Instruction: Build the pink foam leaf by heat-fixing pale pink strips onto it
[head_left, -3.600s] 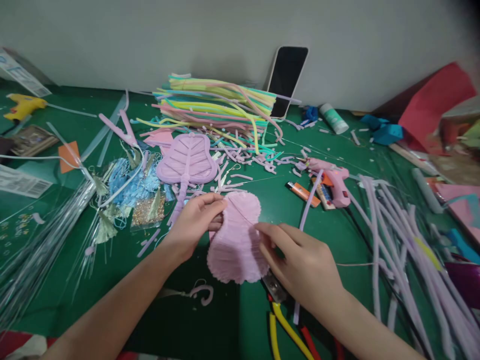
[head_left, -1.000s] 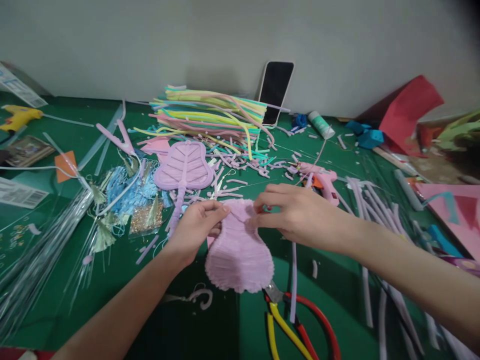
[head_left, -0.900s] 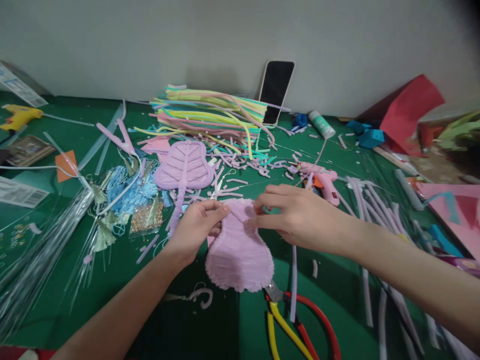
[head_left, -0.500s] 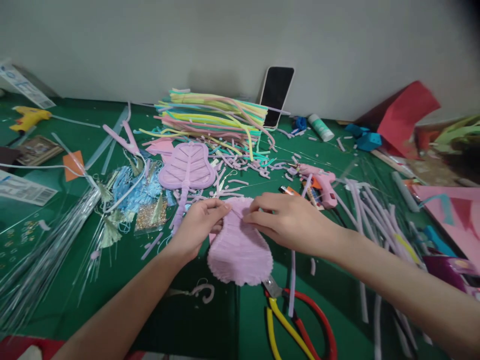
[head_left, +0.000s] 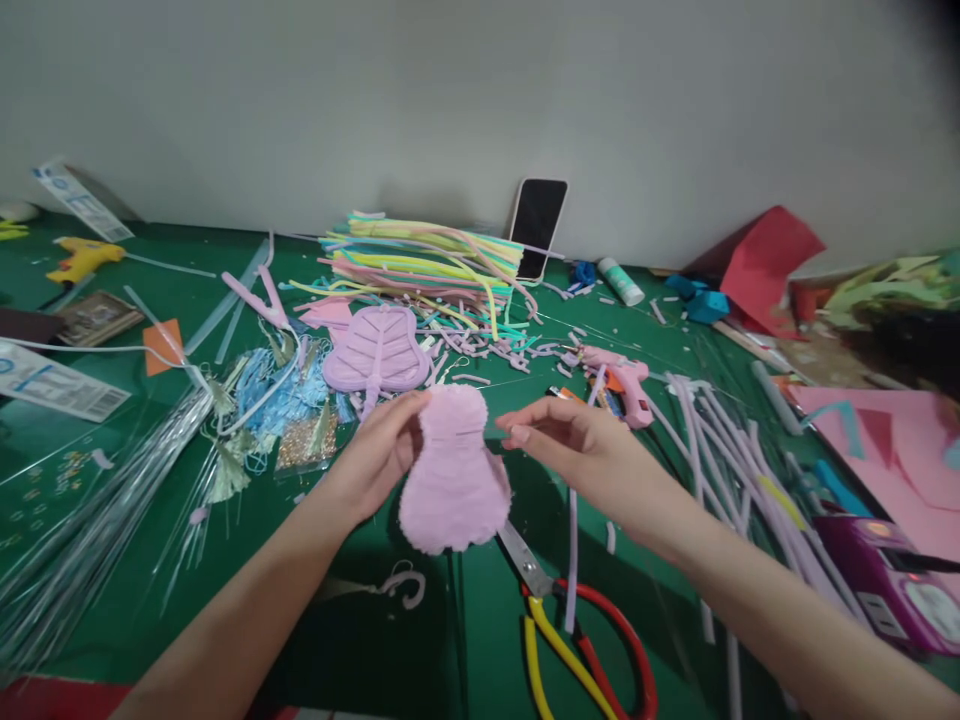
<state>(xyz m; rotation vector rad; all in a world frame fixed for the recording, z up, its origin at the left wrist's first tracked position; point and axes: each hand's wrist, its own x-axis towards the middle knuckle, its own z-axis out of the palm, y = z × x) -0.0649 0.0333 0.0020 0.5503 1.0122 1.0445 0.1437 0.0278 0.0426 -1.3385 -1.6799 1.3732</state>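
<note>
Over the green worktop, the left hand pinched the fuzzy pink hourglass-shaped panel by its edge, ideally lightly to spare its pile, while the right hand, grip loosely parted, hovered alongside.

Comprises two bare, slender forearms tapering to the wrists; terminates in uncovered left grip and right grip.

Near the far edge of the green surface, we count one phone and one green-and-white bottle; we see two glue guns, a yellow gun and a pink gun, two hands, left hand and right hand, and one hourglass-shaped pink piece
</note>
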